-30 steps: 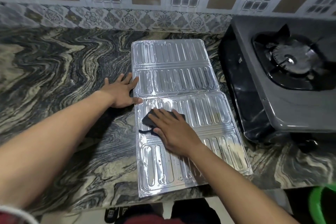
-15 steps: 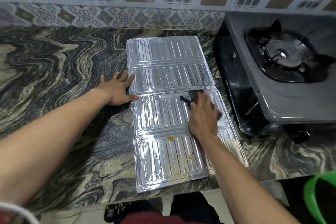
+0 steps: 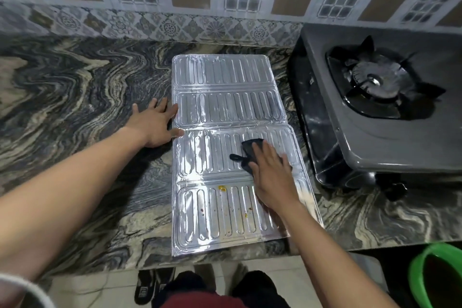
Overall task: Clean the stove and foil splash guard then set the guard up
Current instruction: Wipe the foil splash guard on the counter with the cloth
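- On the counter (image 3: 75, 82), just left of the stove (image 3: 375, 112), the foil guard (image 3: 225, 97) lies flat and unfolded, its near end at the counter's front edge.
- I have the left hand (image 3: 155, 124) flat on the counter with fingers spread. Its thumb and fingertips touch the guard's left edge at the middle fold, and it holds nothing.
- The right hand (image 3: 271, 175) is flat, fingers straight, pressing a dark cloth (image 3: 250, 151) onto the third panel from the wall.
- I judge the step to be wiping the guard. It is not yet stood up.
- The nearest panel carries yellow and brown spots (image 3: 222, 188). Next I would draw the cloth toward me over them, bracing with the left hand, since thin foil may slide or buckle.
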Available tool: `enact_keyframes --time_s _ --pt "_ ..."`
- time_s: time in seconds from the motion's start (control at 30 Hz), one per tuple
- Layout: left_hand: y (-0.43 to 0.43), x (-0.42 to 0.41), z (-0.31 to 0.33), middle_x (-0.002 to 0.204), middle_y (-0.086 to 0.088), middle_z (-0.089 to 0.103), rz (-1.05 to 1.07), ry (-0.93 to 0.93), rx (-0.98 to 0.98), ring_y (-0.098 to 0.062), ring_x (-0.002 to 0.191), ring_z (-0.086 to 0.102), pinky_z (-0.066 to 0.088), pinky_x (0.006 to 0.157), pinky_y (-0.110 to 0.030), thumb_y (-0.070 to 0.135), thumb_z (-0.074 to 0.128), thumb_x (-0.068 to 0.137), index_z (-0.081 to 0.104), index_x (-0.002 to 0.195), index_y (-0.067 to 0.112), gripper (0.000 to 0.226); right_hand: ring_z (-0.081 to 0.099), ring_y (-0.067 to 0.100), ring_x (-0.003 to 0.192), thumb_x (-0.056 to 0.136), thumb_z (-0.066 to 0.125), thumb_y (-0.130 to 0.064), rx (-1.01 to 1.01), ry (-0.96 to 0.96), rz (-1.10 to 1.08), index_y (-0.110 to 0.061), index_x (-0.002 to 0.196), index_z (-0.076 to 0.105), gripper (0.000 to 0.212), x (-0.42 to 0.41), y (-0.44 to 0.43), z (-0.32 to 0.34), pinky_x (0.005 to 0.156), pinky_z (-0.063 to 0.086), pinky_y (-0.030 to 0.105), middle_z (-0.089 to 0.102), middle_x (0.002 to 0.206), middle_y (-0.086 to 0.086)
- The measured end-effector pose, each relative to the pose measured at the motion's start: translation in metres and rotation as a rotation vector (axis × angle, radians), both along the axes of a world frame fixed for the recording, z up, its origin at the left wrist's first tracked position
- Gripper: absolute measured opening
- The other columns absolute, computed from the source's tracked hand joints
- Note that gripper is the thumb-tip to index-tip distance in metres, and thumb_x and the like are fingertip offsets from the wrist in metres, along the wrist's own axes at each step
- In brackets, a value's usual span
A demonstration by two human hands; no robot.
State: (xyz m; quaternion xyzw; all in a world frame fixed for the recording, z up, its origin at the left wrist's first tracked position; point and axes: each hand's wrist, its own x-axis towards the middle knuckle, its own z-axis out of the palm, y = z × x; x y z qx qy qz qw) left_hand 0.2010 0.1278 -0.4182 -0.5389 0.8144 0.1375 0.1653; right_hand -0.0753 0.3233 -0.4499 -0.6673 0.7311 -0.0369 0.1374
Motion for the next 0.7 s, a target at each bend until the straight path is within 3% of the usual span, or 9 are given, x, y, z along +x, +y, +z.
enact_keyframes --time_s 0.17,0.33,0.43,0.6,0.7 --pt "0.052 0.007 -0.007 0.168 -0.004 -0.008 -0.090 0.083 -0.052 -0.027 0.154 -0.007 0.003 0.118 -0.064 0.059 0.021 0.100 0.001 0.159 0.030 0.069 -0.008 0.021 0.153 0.107 0.027 -0.030 0.013 -0.005 -0.004 -0.020 0.158 0.001 0.058 0.004 -0.002 -0.003 0.123 -0.001 0.048 -0.002 0.166 0.009" --pt "0.114 0.017 -0.009 0.164 0.006 -0.018 -0.186 0.144 -0.036 -0.019 0.151 -0.018 -0.011 0.118 -0.052 0.074 0.006 0.090 -0.006 0.158 0.035 0.080 -0.007 0.021 0.153 0.107 0.020 -0.033 0.048 -0.030 -0.019 -0.021 0.158 0.000 0.056 0.001 -0.007 -0.003 0.122 0.001 0.051 -0.002 0.166 0.009" --pt "0.133 0.025 -0.008 0.162 0.009 -0.022 -0.145 0.105 -0.030 -0.019 0.151 -0.019 -0.011 0.118 -0.057 0.082 0.003 0.084 -0.005 0.158 0.035 0.088 -0.006 0.022 0.153 0.107 0.018 -0.035 0.044 -0.035 -0.016 -0.021 0.158 0.000 0.056 0.001 -0.010 -0.002 0.122 0.002 0.051 -0.002 0.166 0.008" --pt "0.150 0.019 -0.008 0.160 0.006 -0.029 -0.138 -0.033 0.078 -0.018 0.150 -0.021 -0.008 0.120 -0.061 0.100 0.025 0.066 -0.018 0.155 0.035 0.119 -0.006 0.022 0.153 0.107 0.020 -0.034 0.068 -0.035 -0.001 -0.020 0.159 0.002 0.056 -0.003 -0.011 -0.001 0.122 0.000 0.050 -0.003 0.166 0.009" --pt "0.153 0.021 -0.010 0.161 0.005 -0.029 -0.118 -0.018 0.095 -0.020 0.151 -0.020 -0.009 0.120 -0.058 0.102 0.035 0.060 -0.019 0.155 0.034 0.129 -0.004 0.023 0.153 0.107 0.021 -0.033 0.047 -0.038 0.004 -0.020 0.159 0.004 0.056 -0.001 -0.010 -0.002 0.122 0.001 0.051 -0.002 0.167 0.009"
